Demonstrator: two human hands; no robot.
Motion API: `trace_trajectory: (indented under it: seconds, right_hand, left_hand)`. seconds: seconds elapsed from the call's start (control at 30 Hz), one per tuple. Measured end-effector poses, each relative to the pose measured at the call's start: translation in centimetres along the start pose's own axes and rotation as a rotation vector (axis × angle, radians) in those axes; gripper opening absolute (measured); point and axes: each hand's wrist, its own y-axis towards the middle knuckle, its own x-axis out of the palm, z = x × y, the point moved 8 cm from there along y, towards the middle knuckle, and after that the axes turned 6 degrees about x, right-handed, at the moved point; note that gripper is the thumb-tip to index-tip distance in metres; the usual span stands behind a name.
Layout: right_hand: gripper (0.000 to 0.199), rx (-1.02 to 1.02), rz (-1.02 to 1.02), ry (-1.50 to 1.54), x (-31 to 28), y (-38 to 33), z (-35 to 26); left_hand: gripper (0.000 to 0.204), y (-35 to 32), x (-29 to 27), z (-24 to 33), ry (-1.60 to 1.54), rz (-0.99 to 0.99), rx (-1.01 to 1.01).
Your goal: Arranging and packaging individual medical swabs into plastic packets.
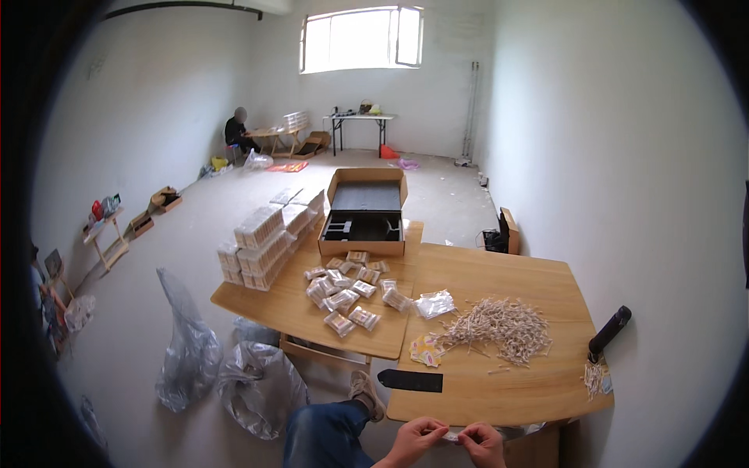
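At the near edge of the wooden table, my left hand and my right hand are close together with fingertips pinched. Between them stretches a small whitish, filmy piece, too small to make out fully. Beyond my hands lies a loose heap of cotton swabs. Small yellow-and-white cards and a pile of clear plastic bags lie to its left. Several filled clear packets are scattered farther left.
Stacked packs stand at the table's left. Behind the packets is an open cardboard box with black inside. A black strip lies near the front edge; a black cylinder stands right. Plastic sacks rest on the floor. Another person sits far back.
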Motion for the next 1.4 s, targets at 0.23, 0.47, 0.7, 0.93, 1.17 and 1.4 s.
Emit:
trace_trajectory:
  seconds: [0.23,0.47,0.7,0.93,1.17,1.4]
  right_hand:
    - [0.009,-0.014,0.028,-0.046,-0.2,-0.3,-0.6]
    - [0.014,-0.090,0.047,-0.018,-0.2,-0.5,-2.5]
    - [0.018,-0.195,0.034,-0.116,-0.4,-0.9,-4.0]
    - [0.013,-0.213,0.086,-0.192,-2.7,-1.2,-5.1]
    - [0.006,-0.056,-0.011,-0.175,-3.5,0.0,-2.7]
    - [0.019,0.127,0.234,-0.536,-9.9,5.7,13.7]
  left_hand:
    - [0.016,-0.4,-1.1,1.1,-0.083,0.056,0.016]
    - [0.012,-0.7,0.7,2.7,0.256,-0.164,0.131]
    - [0.011,-1.6,2.7,5.3,0.641,-0.182,0.437]
    - [0.013,-2.2,2.7,5.0,0.697,-0.229,0.464]
    - [0.019,-1.6,3.7,2.9,0.836,-0.435,0.274]
    - [0.019,2.7,-5.2,-1.8,0.496,-0.307,-0.176]
